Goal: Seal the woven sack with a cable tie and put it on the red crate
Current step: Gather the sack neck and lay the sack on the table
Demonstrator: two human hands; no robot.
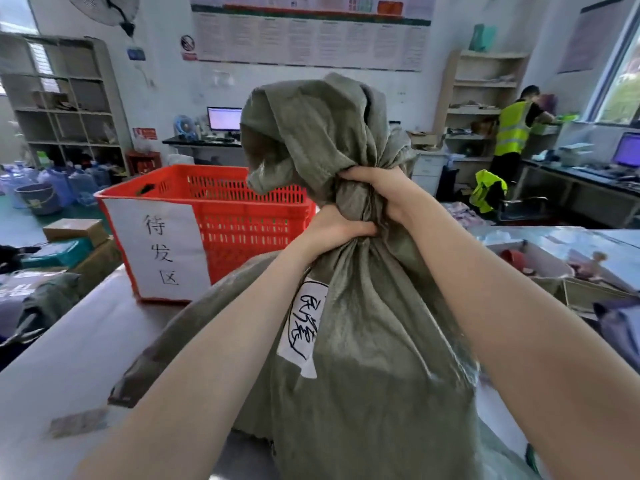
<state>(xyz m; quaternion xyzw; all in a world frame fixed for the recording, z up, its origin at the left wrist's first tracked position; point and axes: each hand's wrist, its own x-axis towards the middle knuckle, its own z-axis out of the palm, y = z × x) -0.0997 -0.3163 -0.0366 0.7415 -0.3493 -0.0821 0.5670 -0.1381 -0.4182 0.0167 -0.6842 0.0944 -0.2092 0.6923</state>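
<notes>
The green woven sack (pixel 363 341) stands upright on the grey table (pixel 69 358), full and bulging, with its top bunched into a narrow neck. Both hands are wrapped tight round that neck. The left hand (pixel 334 230) grips lower down, fingers curled round the gathered cloth, and the right hand (pixel 375 187) grips just above it, so the two touch or nearly touch. Above the right hand the loose mouth of the sack flops up and over in folds. A white label (pixel 306 323) with handwritten marks is stuck on the sack's front, below the left hand.

Just behind the sack and to its left, the red crate (pixel 242 216) sits on the same table, with a white paper sign (pixel 159 247) bearing handwritten characters on its near side. Farther to the sack's left are cardboard boxes (pixel 74 230) and blue water bottles (pixel 79 181). Well behind the sack a computer screen (pixel 224 118) glows on a desk, and far to the sack's right a person in a yellow vest (pixel 512 129) stands by the shelves.
</notes>
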